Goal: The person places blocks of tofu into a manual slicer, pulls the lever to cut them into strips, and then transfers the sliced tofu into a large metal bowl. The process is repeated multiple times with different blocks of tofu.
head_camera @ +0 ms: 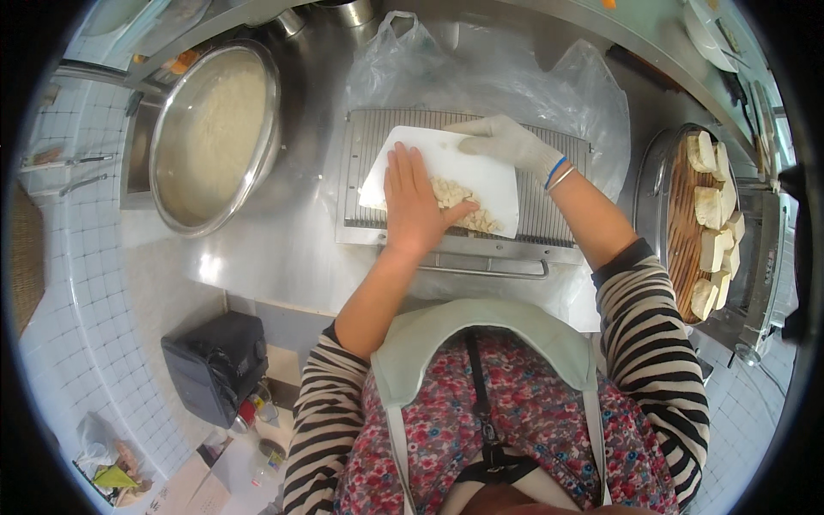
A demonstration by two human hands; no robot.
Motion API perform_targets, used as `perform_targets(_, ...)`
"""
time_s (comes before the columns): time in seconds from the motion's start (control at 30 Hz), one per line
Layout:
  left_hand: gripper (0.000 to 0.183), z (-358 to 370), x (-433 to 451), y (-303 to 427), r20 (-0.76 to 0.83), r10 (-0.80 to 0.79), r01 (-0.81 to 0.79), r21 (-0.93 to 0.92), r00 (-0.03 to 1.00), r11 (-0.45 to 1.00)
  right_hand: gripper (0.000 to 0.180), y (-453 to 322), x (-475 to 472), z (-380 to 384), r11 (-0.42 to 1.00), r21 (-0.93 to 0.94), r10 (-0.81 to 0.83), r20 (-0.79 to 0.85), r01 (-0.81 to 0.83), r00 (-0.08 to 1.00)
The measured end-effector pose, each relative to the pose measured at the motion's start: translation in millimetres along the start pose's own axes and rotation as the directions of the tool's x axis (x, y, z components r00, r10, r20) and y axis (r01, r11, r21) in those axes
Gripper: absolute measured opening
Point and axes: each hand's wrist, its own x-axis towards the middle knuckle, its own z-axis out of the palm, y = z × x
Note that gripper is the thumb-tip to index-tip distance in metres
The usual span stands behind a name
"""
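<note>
A thin white sheet (425, 148), perhaps plastic, lies tilted over a metal frame with closely spaced parallel bars (547, 193). Small pale diced food pieces (476, 215) are gathered at its near edge. My bare left hand (412, 199) is laid flat over the sheet beside these pieces, thumb spread out among them, grasping nothing. In a whitish glove with a blue cuff, my right hand (505, 141) grips the sheet's far right edge, thumb on top. Part of the pieces is hidden under my left hand.
A large steel bowl (267, 161) of pale, cloudy contents stands left on the steel counter (290, 257). Clear plastic bags (399, 64) lie behind the frame. At right, pale food blocks (711, 251) rest on a round wooden board (682, 257). A shelf edge (618, 32) crosses the back.
</note>
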Motion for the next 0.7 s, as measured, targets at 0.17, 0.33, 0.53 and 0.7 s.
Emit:
perform_targets(0.17,0.115,-44,36,-15,-0.044,0.076,-0.081,-0.124,0.996,0.989,0.043,-57,-4,0,0.998,0.022,0.055,-0.103,-0.053,0.993)
perform_targets(0.33,0.104,-125,80,-66,-0.279,0.089,-0.129,-0.128,0.956,0.983,0.048,-151,56,4,0.967,0.190,-0.165,-0.056,0.173,0.985)
perform_targets(0.53,0.068,-220,90,-194,-0.511,-0.539,0.354,-0.418,0.669,0.837,0.045,-315,152,85,0.812,-0.508,-0.385,-0.098,0.287,0.918)
perform_targets(0.7,0.060,-222,69,-210,-0.535,-0.397,0.175,-0.416,0.746,0.892,0.040,-343,192,154,0.659,-0.739,-0.348,-0.133,0.142,0.928)
